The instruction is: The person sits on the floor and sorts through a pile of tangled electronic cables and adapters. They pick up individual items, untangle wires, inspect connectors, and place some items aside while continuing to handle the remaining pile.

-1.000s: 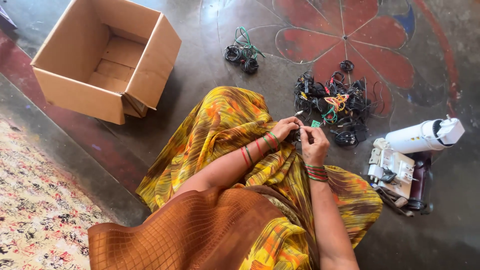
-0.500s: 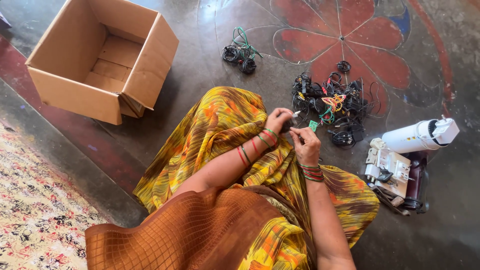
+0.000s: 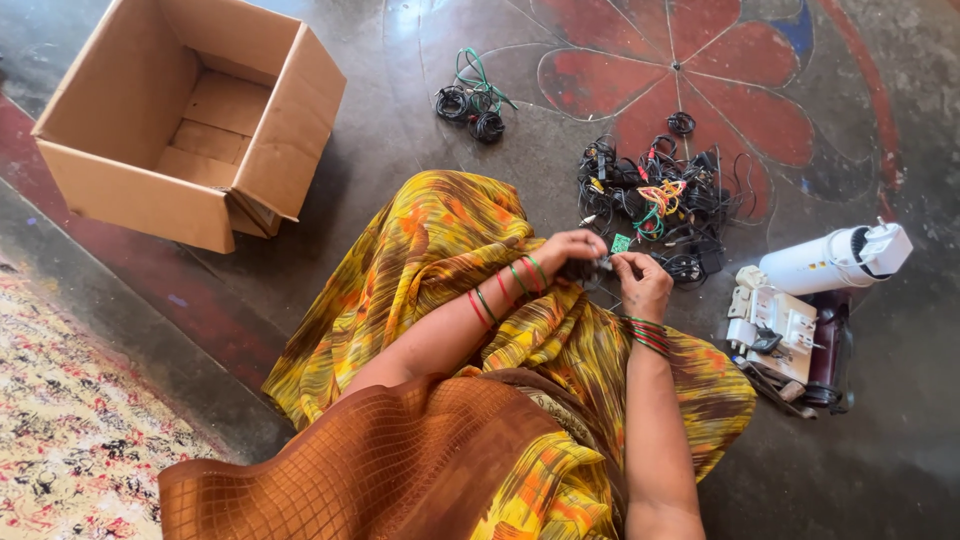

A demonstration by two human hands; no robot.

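Both hands have drawn back together since half a second ago, meeting over my lap at the edge of the yellow cloth (image 3: 450, 250). My left hand (image 3: 570, 250) curls shut around a small black cable bundle (image 3: 590, 268), and my right hand (image 3: 642, 283) pinches its end between thumb and fingertips. Just beyond, a tangled cable pile (image 3: 660, 200) lies on the floor (image 3: 400, 130); the cardboard box (image 3: 180, 120) sits well apart at the floor's far-left corner.

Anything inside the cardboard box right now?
No. The open cardboard box shows only its bare bottom flaps; the tangled cables lie in a pile on the floor beyond the person's hands.
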